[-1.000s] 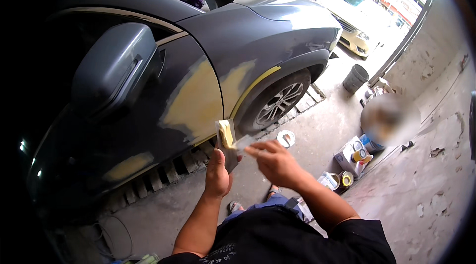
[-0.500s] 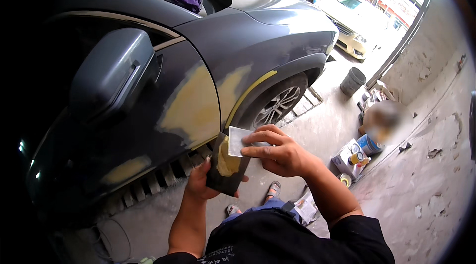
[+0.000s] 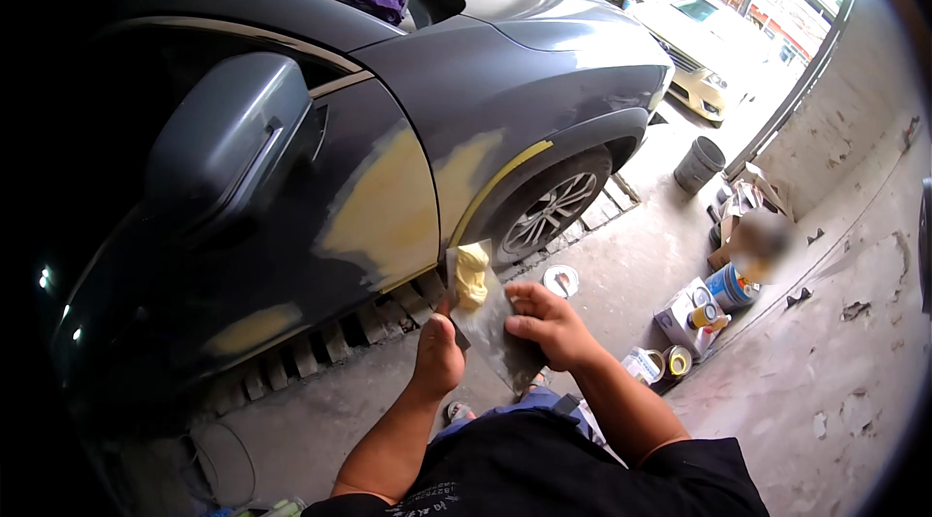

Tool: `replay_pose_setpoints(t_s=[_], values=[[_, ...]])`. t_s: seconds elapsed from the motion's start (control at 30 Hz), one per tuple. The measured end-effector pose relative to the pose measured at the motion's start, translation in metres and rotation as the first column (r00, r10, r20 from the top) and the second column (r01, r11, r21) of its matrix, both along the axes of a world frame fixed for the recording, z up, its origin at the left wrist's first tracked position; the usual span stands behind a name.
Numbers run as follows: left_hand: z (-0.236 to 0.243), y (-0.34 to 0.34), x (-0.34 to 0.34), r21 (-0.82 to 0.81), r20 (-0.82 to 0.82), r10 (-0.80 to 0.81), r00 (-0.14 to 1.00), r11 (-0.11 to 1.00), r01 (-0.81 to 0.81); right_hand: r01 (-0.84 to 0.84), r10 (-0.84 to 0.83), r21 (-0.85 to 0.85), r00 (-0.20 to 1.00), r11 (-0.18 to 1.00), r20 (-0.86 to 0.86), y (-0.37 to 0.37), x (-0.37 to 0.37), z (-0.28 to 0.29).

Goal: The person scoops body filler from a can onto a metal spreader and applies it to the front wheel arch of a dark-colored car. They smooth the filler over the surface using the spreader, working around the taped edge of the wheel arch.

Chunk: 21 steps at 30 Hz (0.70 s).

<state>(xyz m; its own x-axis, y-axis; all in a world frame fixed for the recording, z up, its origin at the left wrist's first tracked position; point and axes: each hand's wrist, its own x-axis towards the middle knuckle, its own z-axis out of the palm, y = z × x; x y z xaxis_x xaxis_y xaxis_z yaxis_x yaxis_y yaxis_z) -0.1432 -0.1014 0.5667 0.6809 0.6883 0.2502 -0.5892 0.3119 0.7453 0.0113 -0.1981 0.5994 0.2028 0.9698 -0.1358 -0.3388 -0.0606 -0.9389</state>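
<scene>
In front of my chest, my left hand (image 3: 442, 354) grips a dark flat mixing board (image 3: 463, 333), turned nearly edge-on. My right hand (image 3: 549, 328) has its fingers closed on the side of a grey flat putty spreader (image 3: 500, 331) close beside the board. A thick lump of pale yellow putty (image 3: 472, 276) lies on the spreader's far end. Beyond my hands stands a dark grey car (image 3: 544, 66). Sanded yellow filler patches (image 3: 383, 216) cover parts of its front door and fender, and a smaller one (image 3: 254, 329) sits low on the door.
The car's side mirror (image 3: 228, 133) juts out at the left. Yellow tape (image 3: 505, 172) edges the wheel arch. A round white lid (image 3: 560, 280) lies on the floor by the wheel (image 3: 551, 214). Cans (image 3: 678, 360), a box and a dark bucket (image 3: 699, 165) stand along the right wall.
The board has tilted from face-up to nearly edge-on. The putty lump, on the board before, now sits on the spreader. My right hand has dropped lower and my left hand has shifted right.
</scene>
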Motion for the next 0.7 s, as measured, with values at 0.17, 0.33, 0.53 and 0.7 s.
replay_pose_setpoints(t_s=[0.17, 0.33, 0.53, 0.7], values=[[0.000, 0.019, -0.020, 0.361, -0.369, 0.046, 0.928, 0.928, 0.097, -0.002, 0.040, 0.219, 0.984, 0.976, -0.172, 0.006, 0.029, 0.042], [0.006, 0.028, -0.037, -0.328, 0.257, -0.579, 0.774, 0.701, 0.633, -0.485, -0.021, 0.424, 0.639, 0.765, 0.769, 0.000, 0.030, 0.086], [0.003, 0.015, -0.033, -0.367, 0.279, -0.567, 0.775, 0.683, 0.632, -0.348, -0.049, 0.133, 0.241, 0.928, 0.969, 0.010, 0.035, 0.064], [0.007, 0.004, -0.016, -0.294, -0.047, -0.165, 0.985, 0.945, 0.144, -0.027, -0.415, 0.433, 0.237, 0.901, 0.878, 0.015, 0.005, 0.047]])
